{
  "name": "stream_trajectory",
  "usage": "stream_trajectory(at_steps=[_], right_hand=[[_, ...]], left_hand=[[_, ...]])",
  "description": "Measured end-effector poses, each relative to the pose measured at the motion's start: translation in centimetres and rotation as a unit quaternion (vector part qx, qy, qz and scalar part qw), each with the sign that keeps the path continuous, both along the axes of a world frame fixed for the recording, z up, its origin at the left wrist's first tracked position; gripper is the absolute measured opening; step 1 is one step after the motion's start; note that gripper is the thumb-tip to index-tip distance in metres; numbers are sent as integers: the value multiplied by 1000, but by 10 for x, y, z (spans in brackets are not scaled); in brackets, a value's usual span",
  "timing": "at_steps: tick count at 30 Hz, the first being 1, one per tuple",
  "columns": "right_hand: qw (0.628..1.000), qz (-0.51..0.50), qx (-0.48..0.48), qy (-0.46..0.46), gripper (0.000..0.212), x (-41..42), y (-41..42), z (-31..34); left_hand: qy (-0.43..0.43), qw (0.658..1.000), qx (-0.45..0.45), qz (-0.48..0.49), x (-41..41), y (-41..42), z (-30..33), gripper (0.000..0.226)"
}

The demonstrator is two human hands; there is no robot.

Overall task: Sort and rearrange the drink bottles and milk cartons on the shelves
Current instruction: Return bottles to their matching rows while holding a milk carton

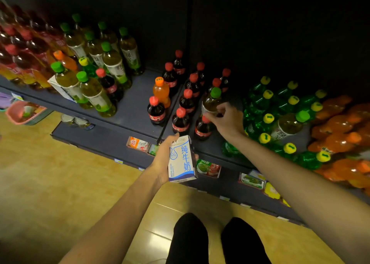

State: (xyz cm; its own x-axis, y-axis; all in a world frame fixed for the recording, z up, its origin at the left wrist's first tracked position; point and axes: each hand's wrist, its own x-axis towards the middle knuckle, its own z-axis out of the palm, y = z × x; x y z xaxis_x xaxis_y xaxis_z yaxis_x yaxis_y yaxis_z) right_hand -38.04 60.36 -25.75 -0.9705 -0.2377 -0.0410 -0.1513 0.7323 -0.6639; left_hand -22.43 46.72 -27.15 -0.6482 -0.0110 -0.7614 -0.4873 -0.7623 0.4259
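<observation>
My left hand (163, 160) grips a white and blue milk carton (181, 158) in front of the shelf edge. My right hand (226, 118) curls round a green-capped tea bottle (212, 101) that stands among the red-capped cola bottles (181, 121) on the dark shelf (134, 107). An orange soda bottle (161, 90) stands with the colas. More green tea bottles (112, 63) fill the left of the shelf, with another milk carton (60, 89) partly hidden behind them. To the right stand green soda bottles (268, 119) with yellow caps, with one tea bottle (290, 124) among them.
Orange soda bottles (340, 127) crowd the far right, and red tea bottles (20, 49) the far left. A lower shelf (104, 141) carries small snack boxes (138, 143). A pink basket (24, 112) hangs at left. My legs (216, 239) stand on the yellow tile floor.
</observation>
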Motion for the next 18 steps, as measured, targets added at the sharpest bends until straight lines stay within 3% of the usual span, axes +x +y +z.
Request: stream_trajectory(at_steps=[4, 10, 18], right_hand=[[994, 68, 76, 39, 46, -14, 43, 29], [942, 180, 273, -72, 64, -11, 84, 36], [964, 179, 194, -44, 31, -2, 97, 1]], left_hand=[[44, 999, 12, -3, -17, 18, 14, 45], [47, 998, 19, -35, -36, 51, 21, 38], [44, 996, -32, -70, -33, 78, 15, 43]])
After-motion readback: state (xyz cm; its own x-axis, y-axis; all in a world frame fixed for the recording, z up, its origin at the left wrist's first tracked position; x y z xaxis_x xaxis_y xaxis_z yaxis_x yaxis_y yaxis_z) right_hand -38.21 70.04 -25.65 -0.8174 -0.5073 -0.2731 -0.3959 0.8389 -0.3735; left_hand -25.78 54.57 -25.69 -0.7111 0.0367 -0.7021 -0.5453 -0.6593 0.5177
